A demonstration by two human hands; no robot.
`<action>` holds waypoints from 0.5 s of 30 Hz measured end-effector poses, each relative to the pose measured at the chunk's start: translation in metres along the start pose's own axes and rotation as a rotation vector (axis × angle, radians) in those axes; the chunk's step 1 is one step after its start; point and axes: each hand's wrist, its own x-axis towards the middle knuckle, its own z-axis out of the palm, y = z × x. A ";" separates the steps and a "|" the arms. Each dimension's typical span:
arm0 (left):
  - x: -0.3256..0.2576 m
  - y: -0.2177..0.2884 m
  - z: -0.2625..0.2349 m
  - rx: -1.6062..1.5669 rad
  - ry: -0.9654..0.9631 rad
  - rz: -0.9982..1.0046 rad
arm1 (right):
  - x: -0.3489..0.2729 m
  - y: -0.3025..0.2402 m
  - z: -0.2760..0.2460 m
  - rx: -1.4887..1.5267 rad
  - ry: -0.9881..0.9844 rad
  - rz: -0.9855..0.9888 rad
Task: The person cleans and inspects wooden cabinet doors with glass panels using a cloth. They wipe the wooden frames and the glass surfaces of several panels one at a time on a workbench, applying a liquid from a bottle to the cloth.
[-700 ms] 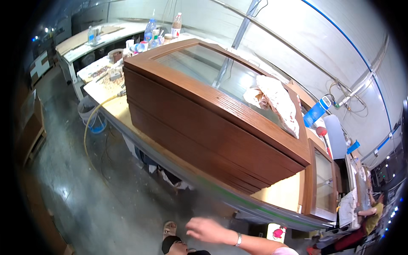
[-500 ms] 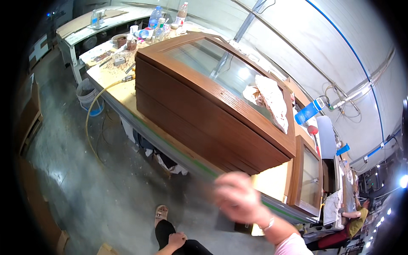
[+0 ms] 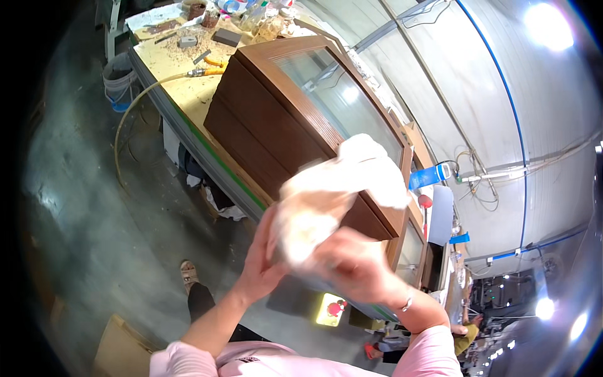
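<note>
White cloth (image 3: 333,188), crumpled and loosely bunched, lies in front of us, up and away from our forearms, with its lower end between our two hands. Its long axis slants from that low left end up and to the right, across the near part of a brown wooden frame with a glass pane (image 3: 345,103), which tops a stack of brown wooden panels (image 3: 267,119) on the workbench (image 3: 195,100). Whether the far end touches the frame or hangs above it, we cannot tell.

Our left hand (image 3: 260,254) is clamped on the lower left edge of the cloth, thumb toward us, its fingers partly hidden behind the folds. Our right hand (image 3: 361,267), with a bracelet (image 3: 407,300) at the wrist, is curled against the lower right side; it is too blurred for us to tell if its fingers pinch the cloth. The hands are near each other, with the cloth between them. The right is the nearer to the frame's near corner, the left to the bunched end.

The cloth points away from us, its wide, loose end toward the blue bottle (image 3: 427,178) beyond the stack. The frame's own long axis runs from upper left to lower right, so the cloth lies across it rather than along it.
</note>
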 end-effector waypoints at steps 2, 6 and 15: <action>0.006 -0.015 -0.013 -0.067 -0.195 -0.146 | 0.008 -0.010 0.002 0.120 -0.175 0.047; 0.026 -0.031 -0.041 0.721 -0.092 0.144 | 0.028 0.059 -0.057 -0.427 0.070 -0.053; 0.107 -0.084 -0.061 0.374 0.419 0.232 | 0.047 0.129 -0.075 -0.522 -0.109 -0.056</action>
